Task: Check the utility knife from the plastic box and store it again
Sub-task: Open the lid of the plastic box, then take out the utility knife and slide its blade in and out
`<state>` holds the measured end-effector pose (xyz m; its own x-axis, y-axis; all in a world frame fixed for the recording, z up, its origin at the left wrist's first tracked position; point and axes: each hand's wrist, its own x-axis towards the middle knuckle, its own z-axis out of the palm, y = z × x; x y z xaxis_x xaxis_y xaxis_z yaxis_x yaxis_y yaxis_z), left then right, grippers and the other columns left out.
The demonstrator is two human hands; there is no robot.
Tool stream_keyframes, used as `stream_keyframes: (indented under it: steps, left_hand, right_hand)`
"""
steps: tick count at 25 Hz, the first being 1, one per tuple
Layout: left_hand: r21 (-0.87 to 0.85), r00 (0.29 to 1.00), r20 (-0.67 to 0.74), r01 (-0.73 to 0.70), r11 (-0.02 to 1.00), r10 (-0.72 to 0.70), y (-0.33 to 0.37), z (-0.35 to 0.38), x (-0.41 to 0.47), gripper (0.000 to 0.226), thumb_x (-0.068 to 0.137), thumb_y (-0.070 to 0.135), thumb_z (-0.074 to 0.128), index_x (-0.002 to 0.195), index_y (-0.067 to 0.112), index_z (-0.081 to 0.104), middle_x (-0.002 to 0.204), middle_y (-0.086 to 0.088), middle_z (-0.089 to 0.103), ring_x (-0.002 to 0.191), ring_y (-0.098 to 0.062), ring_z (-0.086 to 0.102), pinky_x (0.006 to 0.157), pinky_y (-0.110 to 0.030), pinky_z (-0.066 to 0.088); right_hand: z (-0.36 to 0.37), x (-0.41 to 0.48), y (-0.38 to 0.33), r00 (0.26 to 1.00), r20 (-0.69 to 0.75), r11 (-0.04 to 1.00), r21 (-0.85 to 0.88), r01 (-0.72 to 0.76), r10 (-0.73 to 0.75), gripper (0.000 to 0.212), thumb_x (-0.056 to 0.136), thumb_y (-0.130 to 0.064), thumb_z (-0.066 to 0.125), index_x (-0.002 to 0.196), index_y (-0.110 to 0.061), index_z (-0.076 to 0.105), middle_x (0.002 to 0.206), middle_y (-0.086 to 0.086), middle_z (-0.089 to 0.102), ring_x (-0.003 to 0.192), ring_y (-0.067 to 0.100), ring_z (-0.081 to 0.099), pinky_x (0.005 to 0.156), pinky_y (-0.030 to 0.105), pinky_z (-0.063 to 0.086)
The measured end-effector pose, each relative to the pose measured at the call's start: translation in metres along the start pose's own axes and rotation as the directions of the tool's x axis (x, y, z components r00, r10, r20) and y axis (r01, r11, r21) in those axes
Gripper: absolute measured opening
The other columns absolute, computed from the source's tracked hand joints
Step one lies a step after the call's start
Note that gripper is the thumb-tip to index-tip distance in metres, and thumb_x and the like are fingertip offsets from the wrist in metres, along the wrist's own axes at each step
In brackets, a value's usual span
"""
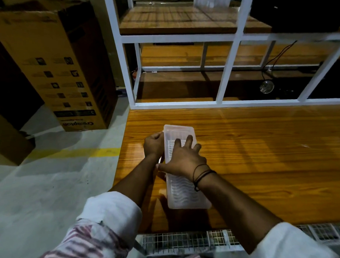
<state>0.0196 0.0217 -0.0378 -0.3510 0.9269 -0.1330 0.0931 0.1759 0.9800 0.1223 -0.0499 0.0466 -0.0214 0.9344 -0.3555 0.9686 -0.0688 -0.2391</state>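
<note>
A long translucent plastic box (185, 195) with a ribbed lid lies lengthwise on the wooden table (265, 153), near its left edge. My left hand (154, 145) grips the box's far left side, fingers curled around the rim. My right hand (183, 158) lies flat on top of the lid, fingers spread, thumb hooked over the left edge. The utility knife is not visible; the frosted plastic and my hands hide whatever is inside.
A white metal shelf frame (231, 66) with wooden boards stands at the table's far edge, with cables and a small lamp behind it. A tall cardboard box (59, 61) and a smaller one (4, 137) stand on the concrete floor to the left. A wire grid (190, 241) runs along the near edge.
</note>
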Motion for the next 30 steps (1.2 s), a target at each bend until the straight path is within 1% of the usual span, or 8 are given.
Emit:
stream_keyframes:
  steps: [4,8,12,15,17,21,27,30]
  left_hand:
    - [0.007,1.000,0.017,0.008,1.000,-0.008,0.004,-0.002,0.000,0.022,0.098,0.026,0.070,0.093,0.007,0.079,0.088,-0.010,0.077,0.079,-0.021,0.072,0.071,-0.032,0.059]
    - [0.034,0.999,0.003,0.035,0.999,-0.036,0.002,-0.005,0.004,0.030,0.100,0.032,0.066,0.093,0.005,0.078,0.087,-0.010,0.076,0.073,-0.020,0.068,0.059,-0.023,0.047]
    - [0.029,0.999,-0.021,0.035,0.999,-0.034,0.005,-0.004,-0.002,0.032,0.102,0.030,0.065,0.107,0.001,0.077,0.093,-0.008,0.074,0.066,-0.004,0.060,0.048,-0.011,0.042]
    - [0.004,0.999,-0.036,0.019,1.000,-0.019,0.007,0.001,-0.008,0.024,0.102,0.030,0.065,0.097,0.010,0.076,0.085,-0.002,0.071,0.067,-0.009,0.063,0.048,-0.011,0.044]
    - [-0.011,0.999,-0.034,0.014,1.000,-0.014,0.008,0.002,-0.011,0.022,0.103,0.030,0.064,0.086,0.018,0.072,0.077,0.002,0.070,0.068,-0.011,0.065,0.052,-0.017,0.046]
    - [-0.010,0.998,-0.056,0.012,1.000,-0.012,0.009,0.006,-0.015,0.022,0.103,0.030,0.062,0.094,0.014,0.074,0.083,0.000,0.069,0.068,-0.007,0.062,0.056,-0.020,0.044]
    - [0.027,0.996,-0.086,0.041,0.999,-0.038,0.013,0.005,-0.015,0.033,0.102,0.031,0.064,0.114,0.002,0.077,0.098,-0.006,0.073,0.086,-0.019,0.068,0.062,-0.023,0.048]
    - [0.079,0.995,-0.096,0.017,0.997,-0.010,0.013,-0.002,-0.015,0.028,0.102,0.030,0.064,0.102,0.007,0.080,0.092,-0.002,0.075,0.076,-0.016,0.069,0.060,-0.022,0.048]
  right_hand:
    - [0.004,-0.006,-0.001,0.999,-0.041,1.000,0.008,0.014,-0.013,0.115,0.074,-0.065,0.072,0.159,-0.022,0.007,0.168,0.016,-0.006,0.148,0.049,0.010,0.107,0.062,0.041]
    - [-0.016,-0.005,0.018,0.995,-0.076,0.916,0.392,0.084,-0.058,0.101,0.077,-0.058,0.074,0.157,-0.027,0.021,0.163,0.009,0.020,0.143,0.038,0.032,0.101,0.046,0.045]
    - [-0.026,-0.005,0.069,0.995,-0.086,0.374,0.922,0.098,-0.048,0.048,0.083,-0.035,0.065,0.126,-0.016,0.062,0.126,0.006,0.067,0.111,0.029,0.065,0.076,0.036,0.053]
    - [-0.025,-0.011,0.119,0.993,0.085,-0.157,0.983,-0.097,-0.078,0.027,0.095,-0.016,0.046,0.101,-0.003,0.069,0.085,0.012,0.077,0.076,0.029,0.075,0.067,0.036,0.062]
    - [-0.015,-0.008,0.151,0.971,0.203,-0.293,0.928,-0.232,-0.125,0.033,0.095,-0.023,0.045,0.107,-0.004,0.069,0.101,0.016,0.075,0.094,0.034,0.073,0.085,0.050,0.060]
    - [0.007,0.013,0.183,0.961,0.277,-0.193,0.943,-0.273,-0.005,0.039,0.092,-0.013,0.053,0.129,-0.003,0.061,0.128,0.022,0.064,0.114,0.040,0.065,0.097,0.061,0.054]
    - [0.010,0.026,0.180,0.912,-0.070,0.337,0.938,-0.077,0.404,0.021,0.085,-0.005,0.064,0.094,-0.019,0.076,0.108,0.016,0.076,0.093,0.030,0.070,0.085,0.044,0.060]
    - [0.006,0.031,0.173,0.846,-0.220,0.611,0.778,-0.149,0.486,0.026,0.087,-0.010,0.067,0.113,-0.012,0.073,0.120,0.013,0.073,0.105,0.029,0.065,0.082,0.030,0.045]
